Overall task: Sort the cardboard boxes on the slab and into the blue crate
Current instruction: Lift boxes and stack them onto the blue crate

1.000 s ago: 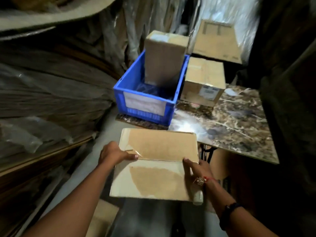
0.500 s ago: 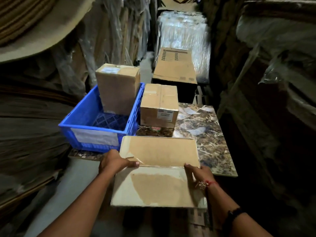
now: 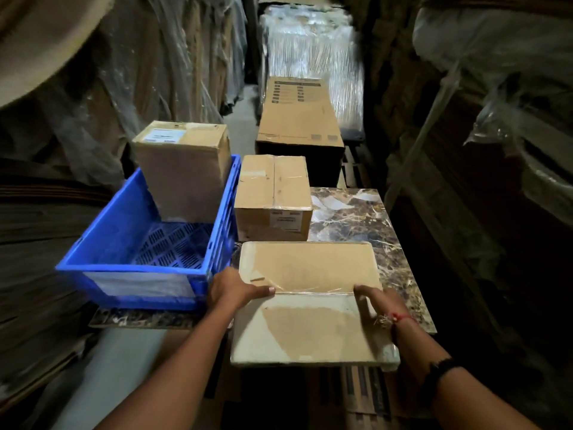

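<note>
Over slab, hands gripping flat box

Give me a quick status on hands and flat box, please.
Left hand, right hand grip flat box by its sides. Box over near edge of slab. Small box close ahead, blue crate alongside.

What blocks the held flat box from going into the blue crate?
Nothing visible: the blue crate sits left of the flat box, its near half open; the tall box occupies only its far end.

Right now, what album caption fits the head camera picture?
Left hand and right hand hold a flat cardboard box at the marble slab, beside a blue crate holding a tall box.
</note>
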